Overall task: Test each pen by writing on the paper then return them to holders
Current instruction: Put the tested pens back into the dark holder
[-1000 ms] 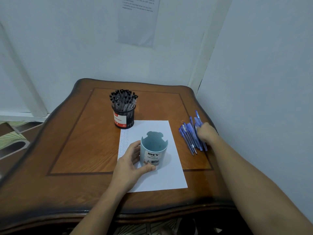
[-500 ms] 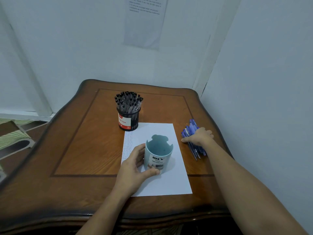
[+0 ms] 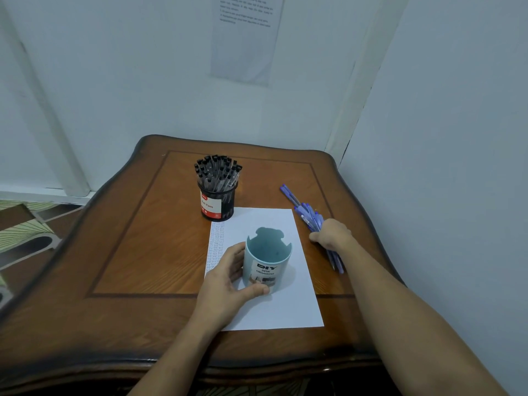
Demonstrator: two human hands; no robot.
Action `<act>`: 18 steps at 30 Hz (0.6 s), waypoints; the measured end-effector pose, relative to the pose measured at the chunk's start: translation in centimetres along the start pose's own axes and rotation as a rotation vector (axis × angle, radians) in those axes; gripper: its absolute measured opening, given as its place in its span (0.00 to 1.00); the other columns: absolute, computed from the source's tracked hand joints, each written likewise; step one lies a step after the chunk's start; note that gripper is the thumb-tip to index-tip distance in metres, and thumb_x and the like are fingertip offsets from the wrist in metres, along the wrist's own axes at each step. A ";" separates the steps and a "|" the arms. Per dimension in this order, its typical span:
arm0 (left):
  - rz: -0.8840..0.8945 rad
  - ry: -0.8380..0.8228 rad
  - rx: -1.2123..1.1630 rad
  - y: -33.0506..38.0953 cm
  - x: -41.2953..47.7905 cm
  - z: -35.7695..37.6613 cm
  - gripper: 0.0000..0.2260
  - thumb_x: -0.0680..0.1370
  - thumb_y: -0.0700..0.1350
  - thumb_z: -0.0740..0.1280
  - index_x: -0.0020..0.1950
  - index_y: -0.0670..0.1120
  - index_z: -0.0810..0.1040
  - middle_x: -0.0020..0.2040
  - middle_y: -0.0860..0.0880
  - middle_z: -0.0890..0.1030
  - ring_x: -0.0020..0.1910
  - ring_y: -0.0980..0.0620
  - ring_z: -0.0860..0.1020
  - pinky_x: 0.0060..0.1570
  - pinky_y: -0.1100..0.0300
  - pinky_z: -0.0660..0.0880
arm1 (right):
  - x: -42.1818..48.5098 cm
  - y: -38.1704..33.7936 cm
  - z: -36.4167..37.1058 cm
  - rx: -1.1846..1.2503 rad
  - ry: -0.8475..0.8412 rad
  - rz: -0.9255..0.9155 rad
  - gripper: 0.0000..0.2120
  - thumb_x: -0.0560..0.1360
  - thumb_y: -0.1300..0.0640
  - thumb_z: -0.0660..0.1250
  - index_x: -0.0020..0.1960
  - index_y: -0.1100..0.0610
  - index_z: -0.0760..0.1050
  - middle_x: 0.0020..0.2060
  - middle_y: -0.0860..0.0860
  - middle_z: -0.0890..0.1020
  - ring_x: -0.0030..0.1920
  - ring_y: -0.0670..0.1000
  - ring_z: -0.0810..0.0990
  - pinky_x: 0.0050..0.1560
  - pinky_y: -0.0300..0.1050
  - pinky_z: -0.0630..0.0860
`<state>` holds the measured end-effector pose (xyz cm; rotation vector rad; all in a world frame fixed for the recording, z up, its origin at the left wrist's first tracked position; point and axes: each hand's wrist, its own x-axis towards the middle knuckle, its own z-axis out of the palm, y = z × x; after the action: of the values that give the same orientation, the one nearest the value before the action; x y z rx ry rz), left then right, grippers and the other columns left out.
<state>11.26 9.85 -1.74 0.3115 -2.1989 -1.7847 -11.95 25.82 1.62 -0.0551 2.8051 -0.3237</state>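
A light blue desk organizer cup [image 3: 268,264] stands empty on the white paper [image 3: 285,310], and my left hand [image 3: 228,281] grips its left side with the thumb across the front. A column of small writing runs down the paper's left edge. At the right, my right hand [image 3: 331,234] closes round a bundle of blue pens [image 3: 310,217] on the table; their tips stick out below my wrist. One blue pen [image 3: 288,192] lies apart, further back. A black mesh holder [image 3: 218,200] full of black pens stands behind the paper.
The wooden table [image 3: 128,252] sits in a corner, with walls close behind and on the right. A printed sheet [image 3: 245,38] hangs on the back wall. Patterned floor shows at the left.
My right hand has drawn the blue pens together and curled round them, shifting toward me. One pen stayed behind at the back. My left hand keeps hold of the cup.
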 end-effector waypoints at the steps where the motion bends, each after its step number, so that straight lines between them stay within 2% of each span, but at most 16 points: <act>1: -0.002 0.000 -0.001 0.0 0.0 0.0 0.36 0.63 0.41 0.82 0.63 0.64 0.69 0.59 0.66 0.77 0.58 0.71 0.75 0.53 0.75 0.71 | -0.2 -0.1 -0.2 -0.013 -0.010 -0.007 0.18 0.76 0.43 0.68 0.54 0.58 0.72 0.46 0.56 0.78 0.48 0.54 0.80 0.45 0.46 0.76; 3: 0.000 -0.004 -0.001 0.0 0.0 0.0 0.36 0.63 0.42 0.82 0.64 0.63 0.69 0.59 0.66 0.76 0.58 0.71 0.74 0.53 0.76 0.71 | -0.7 -0.3 -0.7 -0.050 -0.032 -0.027 0.16 0.78 0.45 0.67 0.51 0.58 0.71 0.41 0.54 0.76 0.42 0.52 0.79 0.43 0.43 0.74; 6: -0.002 -0.007 0.002 0.0 0.0 -0.1 0.36 0.64 0.42 0.82 0.64 0.63 0.69 0.59 0.67 0.76 0.58 0.72 0.74 0.53 0.76 0.70 | -1.3 -0.5 -1.0 -0.099 -0.059 -0.041 0.15 0.78 0.47 0.67 0.50 0.58 0.70 0.39 0.54 0.74 0.39 0.50 0.77 0.43 0.42 0.74; 11: 0.008 -0.007 -0.004 -0.3 0.1 0.0 0.37 0.63 0.42 0.82 0.65 0.62 0.70 0.60 0.64 0.77 0.60 0.68 0.75 0.56 0.74 0.71 | -1.9 -0.1 -0.7 -0.127 -0.054 -0.069 0.15 0.77 0.47 0.68 0.52 0.58 0.72 0.39 0.53 0.75 0.40 0.50 0.78 0.43 0.42 0.74; 14: 0.012 -0.005 -0.003 -0.3 0.1 -0.1 0.36 0.63 0.43 0.82 0.65 0.62 0.70 0.60 0.65 0.77 0.60 0.69 0.75 0.55 0.74 0.71 | -2.7 0.2 -0.7 -0.147 -0.038 -0.100 0.14 0.77 0.49 0.69 0.54 0.56 0.69 0.41 0.52 0.74 0.46 0.51 0.79 0.48 0.42 0.77; 18: 0.023 -0.006 -0.006 -0.2 0.0 0.0 0.36 0.63 0.42 0.82 0.64 0.62 0.70 0.60 0.65 0.77 0.59 0.69 0.75 0.55 0.74 0.71 | -3.3 0.7 -0.7 -0.139 0.003 -0.134 0.13 0.77 0.51 0.70 0.52 0.56 0.68 0.40 0.51 0.73 0.45 0.51 0.78 0.45 0.39 0.76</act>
<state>11.23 9.76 -1.93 0.2788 -2.1922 -1.7819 -9.08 26.89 3.11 -0.2751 2.8287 -0.1586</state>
